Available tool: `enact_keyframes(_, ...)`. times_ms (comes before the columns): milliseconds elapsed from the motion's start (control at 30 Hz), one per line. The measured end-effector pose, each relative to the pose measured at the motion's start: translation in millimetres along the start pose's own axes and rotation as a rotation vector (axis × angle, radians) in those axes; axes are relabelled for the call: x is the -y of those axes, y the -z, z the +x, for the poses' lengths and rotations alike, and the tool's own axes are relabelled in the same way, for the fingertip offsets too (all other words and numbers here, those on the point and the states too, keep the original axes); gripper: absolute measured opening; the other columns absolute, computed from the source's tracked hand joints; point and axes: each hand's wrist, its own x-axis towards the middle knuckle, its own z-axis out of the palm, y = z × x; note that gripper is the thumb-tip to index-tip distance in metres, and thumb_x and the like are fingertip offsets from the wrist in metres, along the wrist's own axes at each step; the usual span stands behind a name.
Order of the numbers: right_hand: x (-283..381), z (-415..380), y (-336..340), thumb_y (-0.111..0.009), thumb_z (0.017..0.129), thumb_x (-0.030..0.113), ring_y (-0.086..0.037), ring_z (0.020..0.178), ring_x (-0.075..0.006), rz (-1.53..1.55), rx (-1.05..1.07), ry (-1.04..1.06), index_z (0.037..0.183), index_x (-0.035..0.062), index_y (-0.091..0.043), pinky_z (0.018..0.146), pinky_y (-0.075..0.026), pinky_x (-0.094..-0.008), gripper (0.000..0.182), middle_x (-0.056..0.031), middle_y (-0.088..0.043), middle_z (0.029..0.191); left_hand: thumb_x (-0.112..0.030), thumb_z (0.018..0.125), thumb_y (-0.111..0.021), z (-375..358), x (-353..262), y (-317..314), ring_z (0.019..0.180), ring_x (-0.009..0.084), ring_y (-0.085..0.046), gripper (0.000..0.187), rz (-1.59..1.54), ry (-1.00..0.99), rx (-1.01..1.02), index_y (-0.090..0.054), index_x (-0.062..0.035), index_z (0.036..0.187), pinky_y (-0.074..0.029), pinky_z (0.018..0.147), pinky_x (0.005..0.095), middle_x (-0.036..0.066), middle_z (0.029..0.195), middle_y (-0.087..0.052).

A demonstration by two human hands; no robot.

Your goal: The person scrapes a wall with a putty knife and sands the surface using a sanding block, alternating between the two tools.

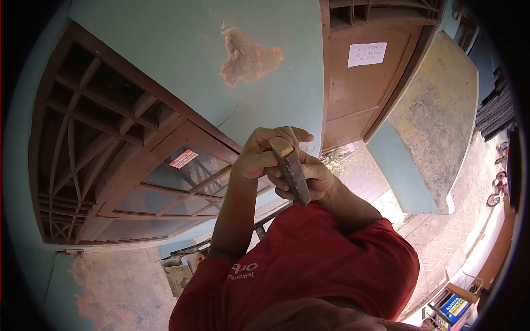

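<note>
In front of my chest, both hands hold a sandpaper-wrapped block (295, 177), a narrow bar with a dark outer layer and a bare tan end. The block is tilted, its tan end pointing up and away from me. My left hand (264, 153) pinches it near that end, thumb against its side, with some fingers behind it. From the other side my right hand (313, 175) grips the middle, its thumb along the dark face. Part of the fingers of both hands is hidden behind the block.
Ahead is a light blue wall (287, 66) with a bare plaster patch (248, 58). A brown lattice window frame (110, 138) stands left, a brown door (359, 94) with a paper notice right. A low wall (425, 121) juts out beyond it. Boxes (455, 306) are at lower right.
</note>
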Motion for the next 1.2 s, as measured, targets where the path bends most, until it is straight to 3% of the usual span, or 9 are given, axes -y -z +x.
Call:
enact_keyframes(133, 5.2, 6.0, 2.2, -0.067, 0.102, 0.025, -0.059, 0.084, -0.0154, 0.029, -0.133, 0.143, 0.131, 0.0109, -0.057, 0.060, -0.049, -0.0280, 0.034, -0.0091, -0.064, 0.108, -0.024, 0.097, -0.070, -2.1, 4.7, 9.3, 0.137, 0.0365, -0.053, 0.042, -0.065, -0.054, 0.035, -0.065, 0.0012, 0.131, -0.041, 0.116, 0.0507, 0.011, 0.116, -0.068)
enact_keyframes(200, 12.3, 10.4, -5.6, -0.066, 0.102, 0.023, -0.060, 0.083, -0.0139, 0.073, -0.176, 0.218, 0.127, 0.0117, -0.058, 0.060, -0.049, -0.0278, 0.028, -0.0082, -0.065, 0.110, -0.023, 0.096, -0.073, 5.1, -11.4, -11.1, 0.131, 0.0268, -0.058, 0.058, 0.082, 0.112, -0.482, -0.054, 0.0037, 0.143, -0.044, 0.113, 0.0407, 0.017, 0.132, -0.066)
enact_keyframes(233, 17.0, 12.7, -10.1, -0.065, 0.103, 0.022, -0.059, 0.077, -0.0115, -0.050, -0.324, 0.293, 0.123, 0.0119, -0.059, 0.057, -0.047, -0.0259, 0.023, -0.0074, -0.066, 0.105, -0.023, 0.094, -0.076, 13.1, -11.4, -15.5, 0.127, 0.0245, -0.060, 0.068, 0.106, 0.043, -0.530, -0.046, 0.0037, 0.149, -0.045, 0.111, 0.0388, 0.016, 0.132, -0.065)
enact_keyframes(300, 27.4, 16.3, -14.1, -0.062, 0.105, 0.019, -0.055, 0.061, -0.0057, -0.361, -0.521, 0.372, 0.112, 0.0113, -0.060, 0.048, -0.040, -0.0205, 0.010, -0.0039, -0.068, 0.090, -0.022, 0.093, -0.078, 13.0, -12.7, -10.7, 0.124, 0.0236, -0.061, 0.068, 0.136, 0.012, -0.495, -0.047, 0.0034, 0.148, -0.047, 0.109, 0.0381, 0.017, 0.132, -0.065)
enact_keyframes(433, 29.7, 10.1, -14.0, -0.063, 0.105, 0.019, -0.053, 0.062, -0.0034, -0.633, -0.548, 0.430, 0.108, 0.0107, -0.062, 0.046, -0.038, -0.0187, 0.009, -0.0042, -0.069, 0.093, -0.020, 0.088, -0.084, 12.7, -16.8, -13.9, 0.114, 0.0214, -0.066, 0.070, 0.335, 0.079, -0.625, -0.051, 0.0017, 0.146, -0.052, 0.103, 0.0359, 0.016, 0.129, -0.067)
enact_keyframes(867, 51.1, 10.7, 2.0, -0.070, 0.099, 0.008, -0.069, 0.093, -0.0111, -0.184, -0.288, 0.180, 0.103, 0.0116, -0.059, 0.077, -0.058, -0.0249, 0.012, -0.0043, -0.069, 0.104, -0.023, 0.089, -0.084, 8.4, -13.2, -10.6, 0.106, 0.0183, -0.069, 0.064, 0.146, 0.083, -0.571, -0.056, 0.0013, 0.140, -0.056, 0.095, 0.0325, 0.013, 0.120, -0.071)
enact_keyframes(967, 58.5, 13.4, 4.0, -0.069, 0.098, 0.006, -0.069, 0.092, -0.0118, -0.285, -0.294, 0.192, 0.116, 0.0082, -0.059, 0.078, -0.058, -0.0248, 0.020, -0.0069, -0.070, 0.107, -0.035, 0.091, -0.081, 15.1, -20.6, -21.1, 0.125, 0.0244, -0.062, 0.077, 0.378, 0.160, -0.639, -0.047, 0.0019, 0.149, -0.047, 0.109, 0.0389, 0.019, 0.135, -0.063)
enact_keyframes(1100, 75.6, 20.3, 7.3, -0.067, 0.098, 0.005, -0.069, 0.095, -0.0130, -0.474, -0.512, 0.415, 0.135, 0.0014, -0.053, 0.080, -0.058, -0.0254, 0.040, -0.0101, -0.069, 0.111, -0.060, 0.095, -0.064, 20.1, -59.6, -26.1, 0.153, 0.0368, -0.029, 0.104, 0.683, -0.145, -0.576, -0.017, 0.0057, 0.161, -0.020, 0.125, 0.0508, 0.031, 0.162, -0.030)
enact_keyframes(1200, 81.3, 27.0, 37.5, -0.063, 0.095, 0.004, -0.066, 0.093, -0.0123, -0.649, -0.639, 0.515, 0.135, -0.0003, -0.050, 0.079, -0.056, -0.0259, 0.042, -0.0095, -0.067, 0.108, -0.045, 0.100, -0.063, 33.6, -104.4, -29.7, 0.150, 0.0373, -0.035, 0.088, 0.952, -0.290, -0.624, -0.023, 0.0079, 0.158, -0.025, 0.124, 0.0514, 0.032, 0.155, -0.040)
